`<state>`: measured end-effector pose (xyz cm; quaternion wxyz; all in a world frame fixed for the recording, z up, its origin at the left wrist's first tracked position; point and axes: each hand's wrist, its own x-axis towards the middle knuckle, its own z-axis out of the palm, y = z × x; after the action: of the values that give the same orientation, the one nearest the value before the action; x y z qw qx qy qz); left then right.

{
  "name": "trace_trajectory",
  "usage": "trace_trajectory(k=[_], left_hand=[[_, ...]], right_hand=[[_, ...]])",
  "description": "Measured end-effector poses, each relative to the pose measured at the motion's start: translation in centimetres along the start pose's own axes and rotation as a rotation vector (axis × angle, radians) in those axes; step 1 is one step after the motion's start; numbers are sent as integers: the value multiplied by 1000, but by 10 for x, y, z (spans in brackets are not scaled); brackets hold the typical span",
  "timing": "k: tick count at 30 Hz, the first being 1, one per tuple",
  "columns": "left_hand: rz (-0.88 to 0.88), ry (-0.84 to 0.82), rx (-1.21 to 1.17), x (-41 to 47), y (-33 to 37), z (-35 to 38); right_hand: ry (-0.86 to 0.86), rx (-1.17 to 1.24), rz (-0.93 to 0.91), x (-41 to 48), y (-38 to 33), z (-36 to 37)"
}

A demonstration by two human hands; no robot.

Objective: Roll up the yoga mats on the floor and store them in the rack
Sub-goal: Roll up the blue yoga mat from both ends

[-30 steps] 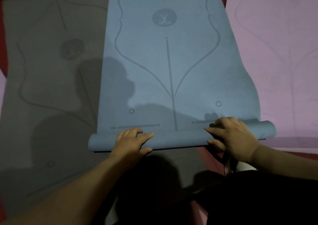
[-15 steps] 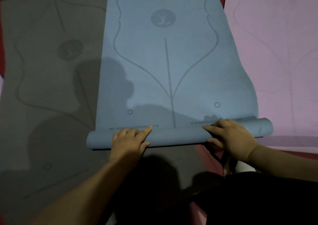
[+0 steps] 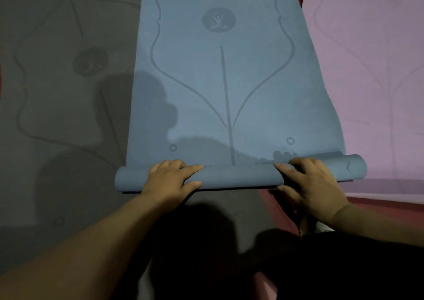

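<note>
From my seat the worry is the roll point(image 3: 238, 177) going crooked. Its right end sticks out past the flat sheet's edge more than its left end does, so if I push one side harder the turns would likely telescope into a cone, and I judge that would sit badly in a rack. A slack core is the other risk (the mat looks springy and could unwind if I let go).

My left hand point(image 3: 171, 180) is wrapped on the roll left of its middle, fingers curved over the top and thumb on the near side. My right hand point(image 3: 312, 185) clamps it the same way right of the middle, leaving both ends of the roll bare.

Beyond the roll the blue yoga mat point(image 3: 220, 93) lies flat, most of it not yet rolled. Left of the roll and on its near side lies a grey yoga mat point(image 3: 57, 93). Right of it is a lilac yoga mat point(image 3: 378, 70), with red floor point(image 3: 378, 202) showing near the roll's right end. No rack is in view.
</note>
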<state>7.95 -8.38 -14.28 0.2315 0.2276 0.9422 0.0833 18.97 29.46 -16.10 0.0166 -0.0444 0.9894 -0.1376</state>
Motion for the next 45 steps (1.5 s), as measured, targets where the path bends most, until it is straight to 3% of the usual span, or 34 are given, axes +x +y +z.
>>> trace_trajectory(k=[4,8,12,17,23,26,31,37,42,45], left_hand=[[-54,-9,53,2,6,-3],[-152,173,94,-7,24,7],[-81,346,9,-17,24,27],[-66,196,94,-12,14,24],[-70,118,141,3,8,13],[-60,69,146,11,6,2],[-64,-43,129,22,8,-12],[-174,179,54,1,29,8],[-205,39,90,-4,32,7],[-180,-48,119,6,28,-4]], right_hand=[[-36,-9,19,11,6,-4],[-147,-13,45,20,9,-10],[-266,-20,61,33,11,-19],[-322,-15,70,42,13,-22],[-35,-69,-22,23,9,-6],[-25,-128,-18,22,6,-1],[-167,-45,35,40,11,-12],[-359,-38,87,58,13,-23],[-421,-97,107,60,10,-28],[-363,-136,118,54,2,-30]])
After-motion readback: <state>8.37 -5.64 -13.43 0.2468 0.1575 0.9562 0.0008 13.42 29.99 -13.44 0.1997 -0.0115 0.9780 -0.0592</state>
